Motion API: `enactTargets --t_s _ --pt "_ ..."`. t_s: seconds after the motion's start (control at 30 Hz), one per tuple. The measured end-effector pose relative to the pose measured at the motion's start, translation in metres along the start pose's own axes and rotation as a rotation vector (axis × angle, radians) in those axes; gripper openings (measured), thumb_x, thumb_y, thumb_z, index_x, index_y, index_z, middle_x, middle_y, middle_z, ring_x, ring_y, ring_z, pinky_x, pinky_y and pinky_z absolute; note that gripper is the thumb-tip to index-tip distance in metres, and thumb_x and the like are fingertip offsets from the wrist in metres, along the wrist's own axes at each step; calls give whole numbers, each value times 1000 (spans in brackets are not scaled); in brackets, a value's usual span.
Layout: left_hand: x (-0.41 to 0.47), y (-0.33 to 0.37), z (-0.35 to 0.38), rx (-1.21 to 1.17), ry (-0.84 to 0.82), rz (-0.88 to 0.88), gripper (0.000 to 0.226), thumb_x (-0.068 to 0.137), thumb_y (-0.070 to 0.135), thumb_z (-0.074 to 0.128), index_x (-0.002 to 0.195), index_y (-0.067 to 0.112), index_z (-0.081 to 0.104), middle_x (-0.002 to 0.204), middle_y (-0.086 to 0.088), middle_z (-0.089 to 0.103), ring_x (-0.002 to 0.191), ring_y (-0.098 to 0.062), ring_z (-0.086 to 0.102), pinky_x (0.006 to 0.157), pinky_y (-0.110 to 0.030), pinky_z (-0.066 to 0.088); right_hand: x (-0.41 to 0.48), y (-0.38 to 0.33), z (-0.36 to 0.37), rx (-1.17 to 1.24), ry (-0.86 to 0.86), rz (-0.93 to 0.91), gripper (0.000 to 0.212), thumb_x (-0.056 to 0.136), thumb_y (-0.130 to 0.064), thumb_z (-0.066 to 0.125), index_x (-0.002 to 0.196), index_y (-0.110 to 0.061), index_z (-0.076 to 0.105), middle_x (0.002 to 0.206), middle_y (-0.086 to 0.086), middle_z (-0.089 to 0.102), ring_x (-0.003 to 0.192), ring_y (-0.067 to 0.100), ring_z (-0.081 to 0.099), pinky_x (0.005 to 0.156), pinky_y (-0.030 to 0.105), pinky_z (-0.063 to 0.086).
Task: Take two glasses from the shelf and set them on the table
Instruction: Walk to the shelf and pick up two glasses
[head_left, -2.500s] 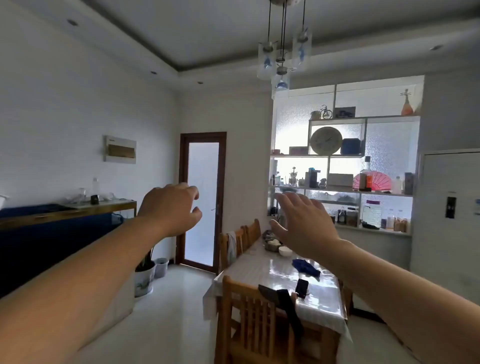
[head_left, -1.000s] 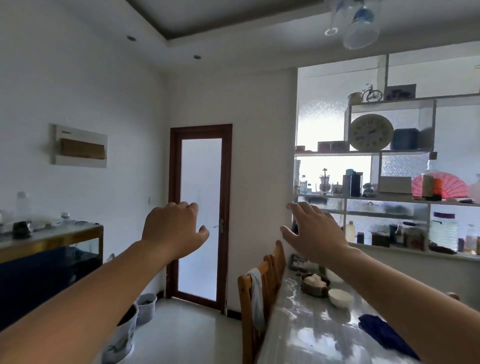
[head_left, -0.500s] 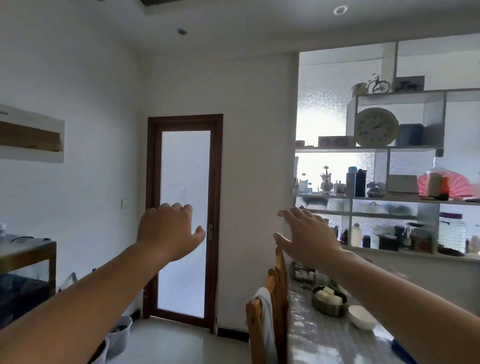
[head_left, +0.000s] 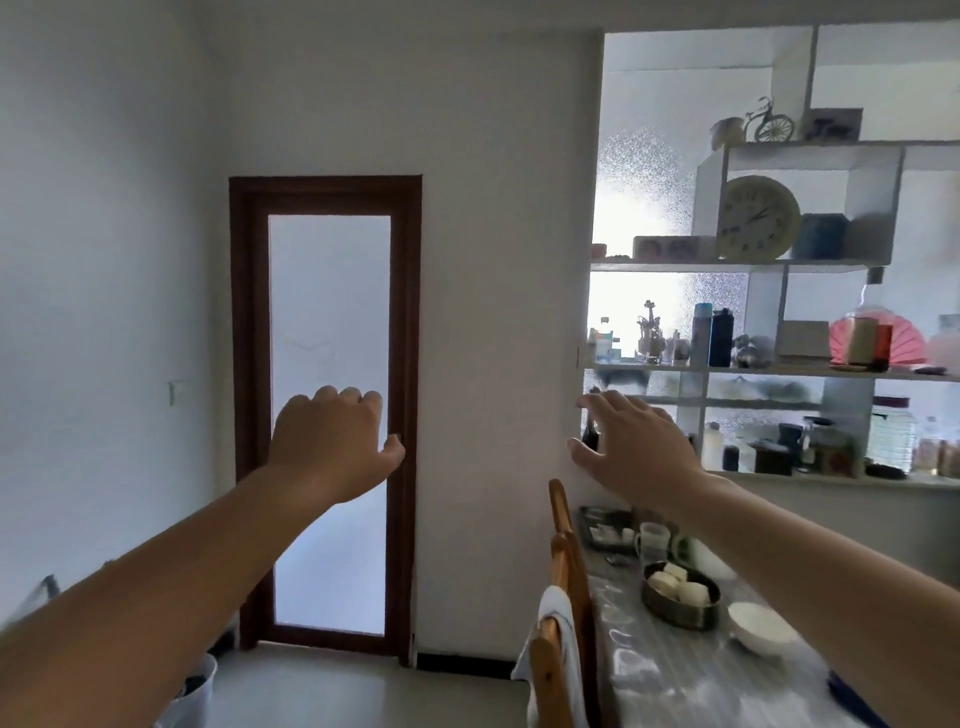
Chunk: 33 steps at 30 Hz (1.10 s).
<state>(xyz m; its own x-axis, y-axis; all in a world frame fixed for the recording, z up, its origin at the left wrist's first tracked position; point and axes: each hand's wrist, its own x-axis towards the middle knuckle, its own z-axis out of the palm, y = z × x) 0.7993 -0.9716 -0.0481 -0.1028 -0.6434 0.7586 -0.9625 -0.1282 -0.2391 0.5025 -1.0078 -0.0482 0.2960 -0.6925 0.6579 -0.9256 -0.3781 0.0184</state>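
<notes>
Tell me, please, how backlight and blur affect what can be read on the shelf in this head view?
Head view: strong backlight through the frosted glass behind the white open shelf unit blows out its left bays, leaving small items there as silhouettes; the round cream clock reads clearly; both bare open hands, left and right, look dim; straight edges bow towards the frame's borders.

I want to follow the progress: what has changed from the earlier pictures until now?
The person has walked forward along the table, so the shelf and door look nearer; the lamp has left the view. Nothing was taken or released. The left hand and right hand stay raised, open and empty.
</notes>
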Motion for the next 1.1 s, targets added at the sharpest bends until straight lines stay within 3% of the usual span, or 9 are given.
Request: enactTargets --t_s 0.4,0.7,0.93,1.1 --pt "138 -1 147 -25 -9 75 49 80 54 34 107 19 55 101 0 65 94 -21 56 68 -34 32 132 56 118 -53 26 88 55 88 -47 46 136 -22 38 138 -1 49 126 19 44 105 39 32" --pt "249 35 253 -122 33 117 50 78 54 35 104 17 56 96 -2 64 89 -22 56 66 -33 36 224 114 198 -75 -2 191 55 88 -47 45 136 -19 37 136 0 49 123 19 45 104 40 35" --pt "306 72 325 -199 0 174 51 80 52 37 111 16 55 108 -4 64 99 -23 56 76 -36 40 267 145 248 -121 -6 211 55 89 -46 46 136 -19 38 135 2 50 123 21 45 102 38 34" --pt "352 100 381 -235 -6 227 49 82 50 38 111 15 55 108 -5 64 97 -25 56 75 -36 40 301 171 282 -157 -7 237 53 89 -46 45 135 -21 39 134 2 51 123 21 45 102 39 34"
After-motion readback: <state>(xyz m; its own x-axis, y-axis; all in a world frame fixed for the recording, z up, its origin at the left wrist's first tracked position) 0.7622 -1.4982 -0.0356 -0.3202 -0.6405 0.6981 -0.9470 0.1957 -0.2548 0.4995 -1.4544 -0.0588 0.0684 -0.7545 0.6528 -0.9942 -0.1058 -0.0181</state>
